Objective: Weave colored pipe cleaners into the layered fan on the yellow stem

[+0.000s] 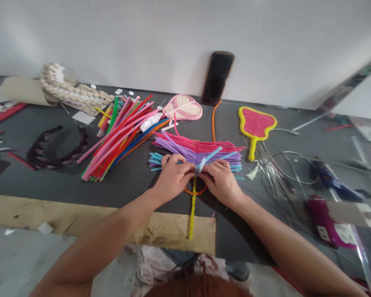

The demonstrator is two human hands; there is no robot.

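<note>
Rows of red, purple and blue pipe cleaners lie side by side in a fan-like piece (198, 146), joined along the middle to a yellow twisted stem (192, 214). A light blue pipe cleaner (210, 154) loops up at the stem's upper end. My left hand (174, 175) pinches at this loop from the left, and the fingers of my right hand (221, 179) are closed on it from the right. Below them an orange pipe cleaner (200, 192) curves across the stem. The fingertips partly hide the spot where the blue strand wraps.
Left of the piece lies a pile of coloured pipe cleaners (120, 144), beside a dark headband (38, 144). A phone (218, 78) leans on the wall. To the right are a pink-and-yellow fan (257, 123), loose wires (273, 173) and a purple tool (321, 220).
</note>
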